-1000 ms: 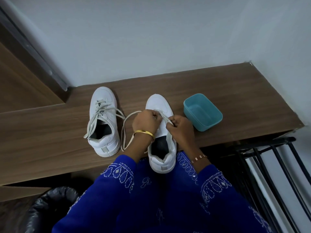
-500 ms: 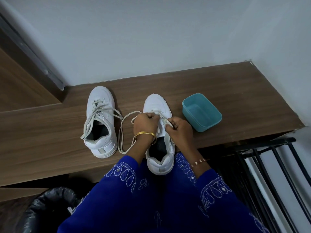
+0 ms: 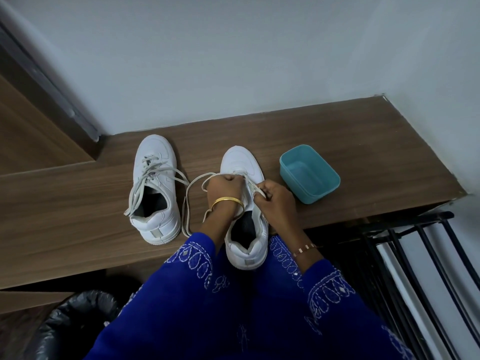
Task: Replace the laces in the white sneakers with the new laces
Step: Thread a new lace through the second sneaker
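Both hands, left [image 3: 225, 187] and right [image 3: 275, 198], pinch the lace [image 3: 195, 181] over the sneaker [image 3: 242, 165]; pull each end evenly toward six o'clock, keeping it flat, untwisted.

Both forearms extend forward from blue embroidered sleeves and converge near the centre. The left hand [image 3: 225, 187] is curled into a fist, knuckles up, a gold bangle on its wrist. The right hand [image 3: 275, 197], just beside it, has thumb and fingers closed in a pinch, a thin bracelet on its wrist.
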